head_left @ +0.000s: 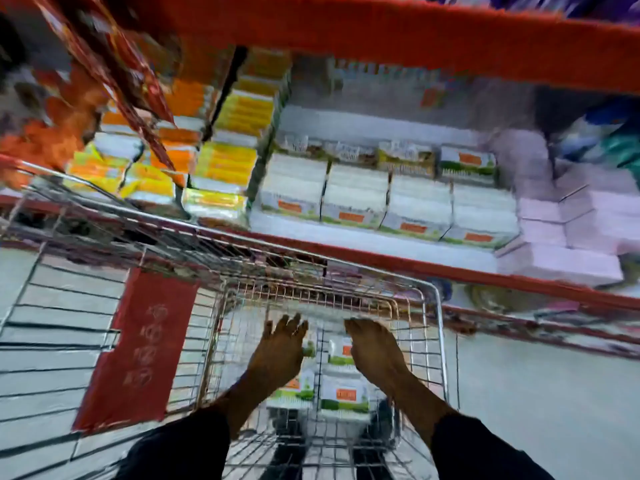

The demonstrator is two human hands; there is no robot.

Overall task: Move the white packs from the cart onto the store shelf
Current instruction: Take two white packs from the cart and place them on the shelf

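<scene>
Several white packs with green and orange labels lie at the bottom of the wire cart (437,327); one pack (344,396) shows between my arms. Both arms reach down into the basket. My left hand (282,344) has its fingers spread over the left packs (298,389). My right hand (372,344) lies over another white pack (338,349), fingers pointing forward. The blur hides whether either hand grips a pack. On the store shelf (363,247) beyond the cart stands a row of the same white packs (356,195).
Yellow and orange packs (225,164) fill the shelf's left part, pink packs (571,230) its right. A red shelf edge (398,32) hangs overhead. A red sign (138,344) hangs on the cart's side. Grey floor (540,393) lies to the right.
</scene>
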